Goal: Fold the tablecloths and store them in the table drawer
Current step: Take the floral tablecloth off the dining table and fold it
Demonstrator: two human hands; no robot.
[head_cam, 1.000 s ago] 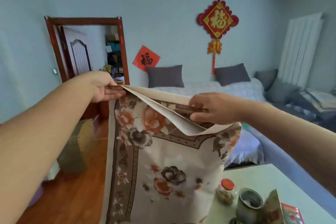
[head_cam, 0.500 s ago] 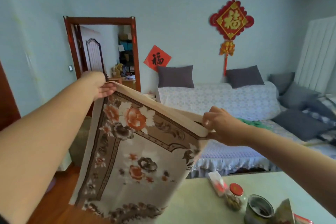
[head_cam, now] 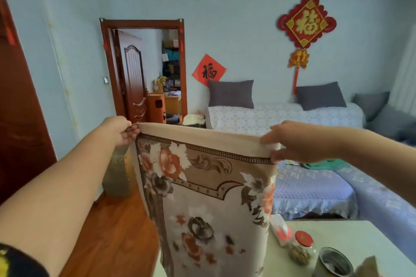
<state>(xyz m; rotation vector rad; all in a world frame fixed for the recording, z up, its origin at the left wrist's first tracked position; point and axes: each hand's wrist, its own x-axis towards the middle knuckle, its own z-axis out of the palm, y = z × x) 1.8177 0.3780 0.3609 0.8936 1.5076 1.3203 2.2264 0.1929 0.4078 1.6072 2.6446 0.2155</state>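
Note:
A cream tablecloth [head_cam: 209,189] with orange and brown flowers and a tan border hangs upright in front of me, folded over along its top edge. My left hand [head_cam: 121,130] pinches the top left corner. My right hand [head_cam: 292,141] pinches the top right corner, thumb below the fold. The top edge is stretched nearly level between them. The cloth's lower part runs out of view at the bottom, over the pale green table [head_cam: 351,238]. No drawer is in view.
On the table stand a red-lidded glass jar [head_cam: 302,247], a metal tin [head_cam: 333,263] and a white packet [head_cam: 280,231]. A covered sofa bed [head_cam: 315,186] with grey cushions lies behind. A wooden floor [head_cam: 108,231] and open doorway [head_cam: 157,74] are at left.
My hands moved apart and pulled the cloth's top edge taut and level. The sagging fold between them has flattened. The view swung to the left.

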